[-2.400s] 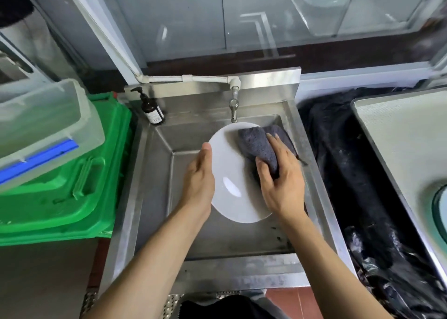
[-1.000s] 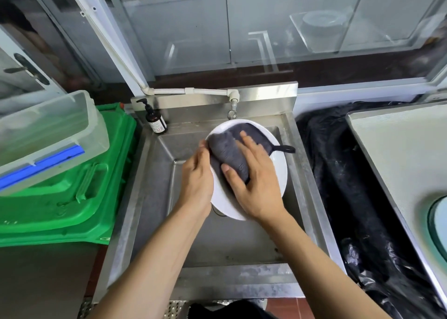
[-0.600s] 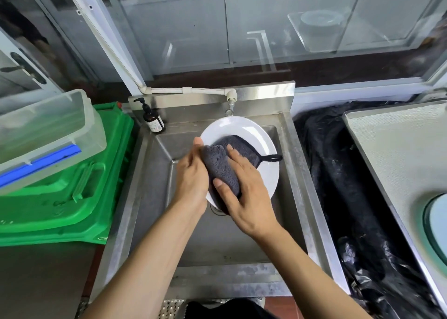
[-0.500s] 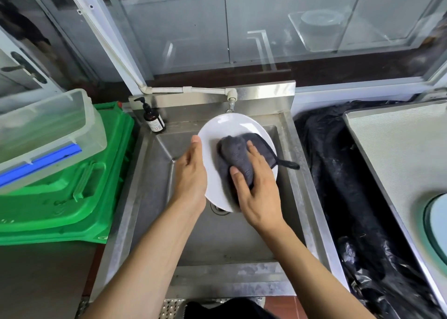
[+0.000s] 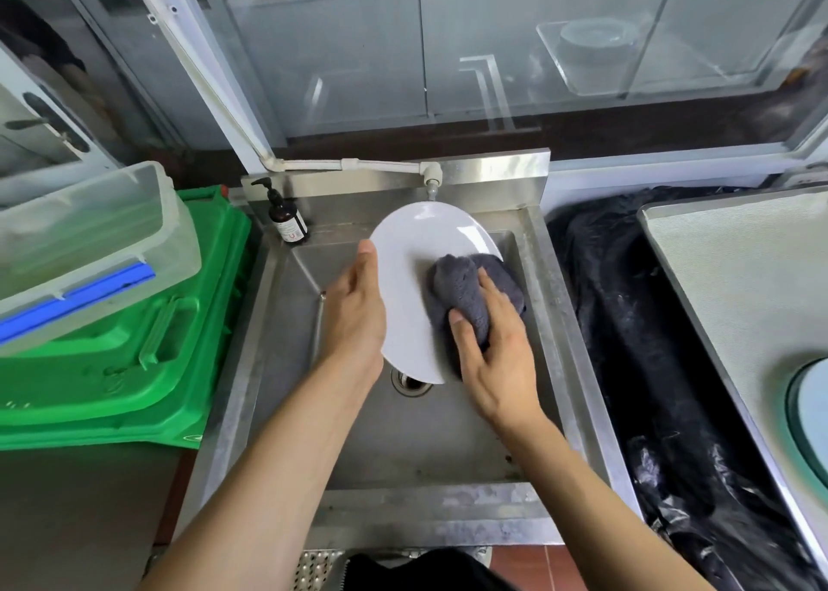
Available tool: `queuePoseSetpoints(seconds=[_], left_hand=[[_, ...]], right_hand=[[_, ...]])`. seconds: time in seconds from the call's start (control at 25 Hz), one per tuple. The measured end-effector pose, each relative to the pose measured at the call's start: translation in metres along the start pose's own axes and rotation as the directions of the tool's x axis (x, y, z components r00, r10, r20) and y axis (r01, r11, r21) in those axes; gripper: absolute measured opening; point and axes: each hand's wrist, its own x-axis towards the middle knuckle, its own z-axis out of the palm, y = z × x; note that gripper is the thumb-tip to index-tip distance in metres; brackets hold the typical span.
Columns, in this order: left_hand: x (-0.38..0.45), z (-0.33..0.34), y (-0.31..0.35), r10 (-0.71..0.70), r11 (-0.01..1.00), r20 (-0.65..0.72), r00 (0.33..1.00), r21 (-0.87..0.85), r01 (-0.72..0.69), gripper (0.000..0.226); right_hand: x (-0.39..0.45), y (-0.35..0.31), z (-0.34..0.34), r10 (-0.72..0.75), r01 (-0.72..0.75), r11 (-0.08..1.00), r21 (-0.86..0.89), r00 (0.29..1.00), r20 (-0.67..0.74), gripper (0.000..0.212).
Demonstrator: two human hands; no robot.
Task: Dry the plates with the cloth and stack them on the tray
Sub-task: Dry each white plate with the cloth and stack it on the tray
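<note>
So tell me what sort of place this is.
Probably a dishwashing corner of a commercial or back kitchen: a deep stainless steel sink under a wall tap, a dark pump soap bottle on its ledge, and a round white plate being wiped with a grey cloth.

Glossy white plate (image 5: pixel 416 254), fuzzy grey cloth (image 5: pixel 461 295), brushed steel sink (image 5: pixel 286 366).
</note>
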Motion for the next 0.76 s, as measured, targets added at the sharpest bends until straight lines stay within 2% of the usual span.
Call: queuePoseSetpoints(seconds=[0.16, 0.32, 0.4, 0.48, 0.6, 0.68, 0.76], left_hand=[[-0.001, 0.007, 0.008, -0.008, 0.999, 0.012, 1.000, -0.051, 0.008, 0.041], [0.001, 0.000, 0.006, -0.049, 0.995, 0.033, 0.998, -0.089, 0.052, 0.032], [0.002, -0.001, 0.008, -0.064, 0.994, 0.047, 0.997, -0.080, 0.068, 0.033], [0.002, -0.001, 0.009, -0.067, 0.995, 0.054, 0.996, -0.065, 0.071, 0.036], [-0.002, 0.004, 0.007, -0.065, 0.996, 0.086, 0.994, -0.058, 0.070, 0.038], [-0.009, 0.011, 0.004, -0.055, 0.995, 0.131, 0.990, -0.077, 0.066, 0.038], [-0.016, 0.018, 0.002, -0.042, 0.995, 0.168, 0.985, -0.079, 0.056, 0.037]], right_hand=[[-0.033, -0.017, 0.018, -0.196, 0.182, 0.978, 0.098, 0.968, 0.156, 0.053], [-0.038, 0.005, -0.007, -0.356, 0.374, 0.925, -0.065, 0.914, 0.193, 0.050], [-0.035, 0.020, -0.019, -0.301, 0.315, 0.940, -0.132, 0.946, 0.120, 0.051], [-0.026, 0.031, -0.024, -0.150, 0.149, 0.976, -0.157, 0.989, 0.005, 0.053], [0.001, 0.031, -0.024, 0.031, -0.036, 0.998, -0.057, 0.994, -0.101, 0.051], [0.022, 0.023, -0.024, 0.069, -0.068, 0.998, 0.011, 0.988, -0.135, 0.048], [0.041, 0.011, -0.021, 0.030, -0.025, 0.999, 0.041, 0.990, -0.140, 0.049]])
